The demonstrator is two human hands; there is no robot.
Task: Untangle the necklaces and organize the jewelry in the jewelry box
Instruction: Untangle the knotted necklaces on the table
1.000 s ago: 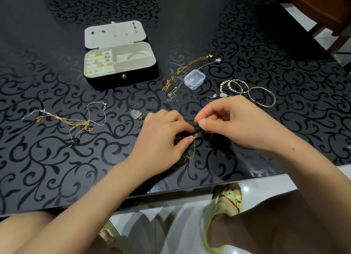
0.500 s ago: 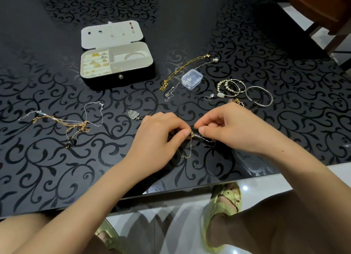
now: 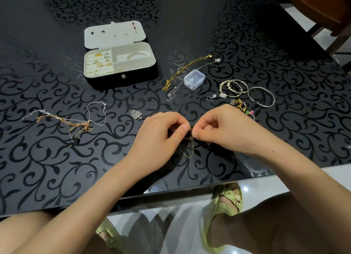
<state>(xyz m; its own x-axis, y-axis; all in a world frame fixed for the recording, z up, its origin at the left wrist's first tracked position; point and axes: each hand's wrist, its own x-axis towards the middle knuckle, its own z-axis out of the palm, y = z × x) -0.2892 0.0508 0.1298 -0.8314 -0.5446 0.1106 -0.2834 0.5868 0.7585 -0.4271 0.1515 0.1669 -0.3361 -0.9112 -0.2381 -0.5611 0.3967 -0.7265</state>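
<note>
Black scroll-patterned table [image 3: 57, 168], head view. Centre: left hand [image 3: 159, 137] and right hand [image 3: 227, 132] close together, each pinching a knotted thin gold chain [image 3: 189, 139]. Upper left: open jewelry box [image 3: 121, 80]. Left: tangled necklaces [image 3: 81, 123]. Right: bracelets [image 3: 228, 86].

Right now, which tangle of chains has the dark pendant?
The gold-and-silver tangle at far left; its dark pendant lies at its near end. The chains beside the clear case end in a silvery charm instead.
</note>
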